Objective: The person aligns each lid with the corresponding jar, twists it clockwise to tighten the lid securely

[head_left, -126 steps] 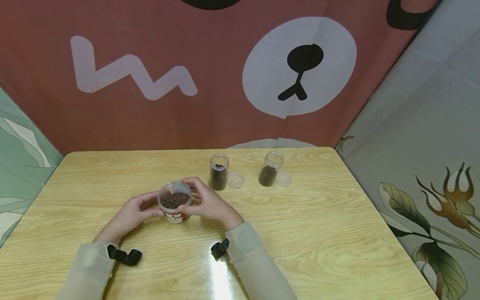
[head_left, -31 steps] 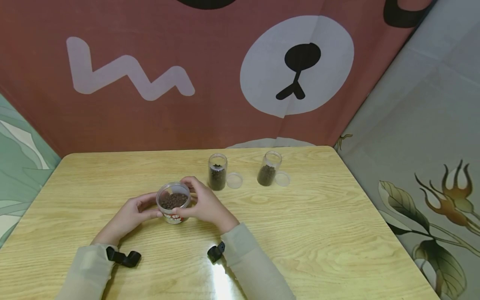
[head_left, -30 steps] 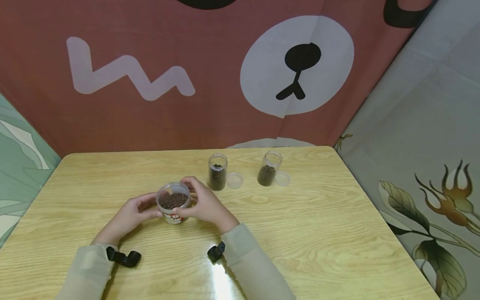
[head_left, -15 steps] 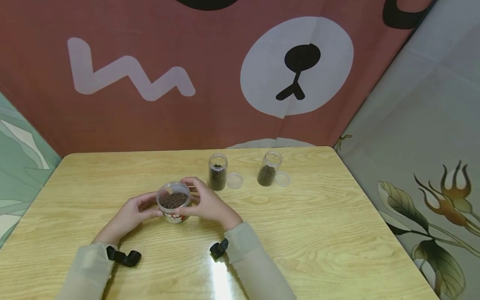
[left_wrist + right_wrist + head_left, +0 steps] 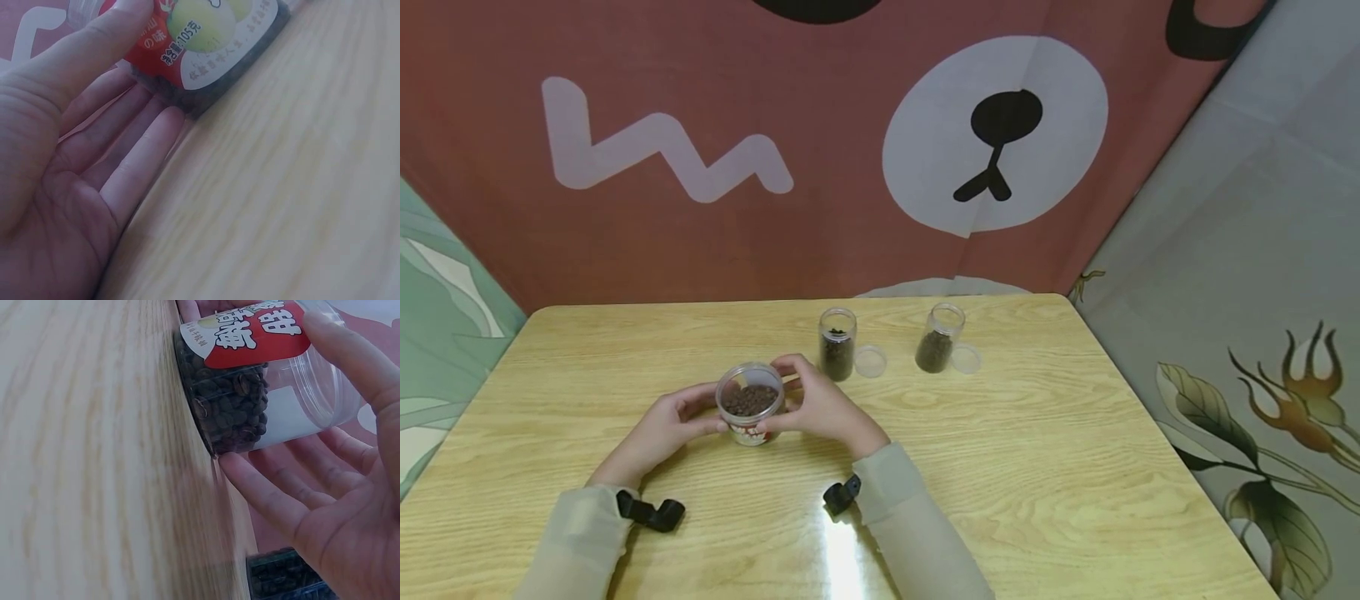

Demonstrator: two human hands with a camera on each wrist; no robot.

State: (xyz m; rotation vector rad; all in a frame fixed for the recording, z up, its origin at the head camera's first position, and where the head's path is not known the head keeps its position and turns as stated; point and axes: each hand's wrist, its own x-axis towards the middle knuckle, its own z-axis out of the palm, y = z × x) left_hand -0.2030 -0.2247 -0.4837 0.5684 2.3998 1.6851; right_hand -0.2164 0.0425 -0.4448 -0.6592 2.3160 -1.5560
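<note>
An open clear plastic jar (image 5: 750, 429) with a red and white label stands upright on the table, partly filled with brown coffee beans (image 5: 751, 401). My left hand (image 5: 673, 425) holds its left side, thumb on the front and fingers reaching round the far side. On the opposite side my right hand (image 5: 820, 404) grips it, thumb low on the front, index finger at the back near the rim. The right wrist view shows the beans (image 5: 228, 403) through the wall, with fingertips at the jar's base. In the left wrist view, the thumb lies on the label (image 5: 206, 37).
Behind my right hand stands an open clear jar (image 5: 837, 354) of dark contents, its clear lid (image 5: 871, 361) beside it. Further right is another open jar (image 5: 936, 350), partly filled, with its lid (image 5: 966, 358). A printed cloth (image 5: 700, 242) hangs behind the wooden table (image 5: 1037, 467).
My right hand and wrist have shifted slightly to the right around the jar, and the label's visible part looks slightly turned. The left hand stays in place. The other jars have not moved.
</note>
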